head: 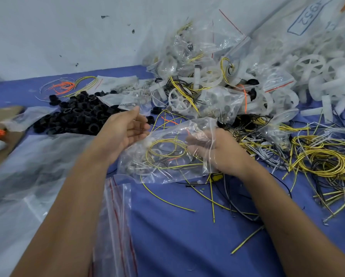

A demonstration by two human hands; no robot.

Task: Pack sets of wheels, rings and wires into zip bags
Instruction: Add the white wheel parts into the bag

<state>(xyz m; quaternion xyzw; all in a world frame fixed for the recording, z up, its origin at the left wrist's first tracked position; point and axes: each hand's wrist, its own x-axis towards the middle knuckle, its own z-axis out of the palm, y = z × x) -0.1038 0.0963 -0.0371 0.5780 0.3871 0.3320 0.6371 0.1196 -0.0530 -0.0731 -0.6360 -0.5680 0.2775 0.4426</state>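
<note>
Rings (77, 114), black and heaped, lie on the blue counter (177, 226) at ten o'clock, with a stack of empty red-striped zip bags (117, 216) at seven o'clock. Left hand (125, 130) is relaxed with fingers loosely extended, touching the left edge of a clear zip bag (167, 154) at centre; right hand (217, 150) grips that bag, which contains coiled yellow wires (165, 150). White wheels (311, 64) and filled bags pile at one o'clock, loose wires (317, 156) at three.
</note>
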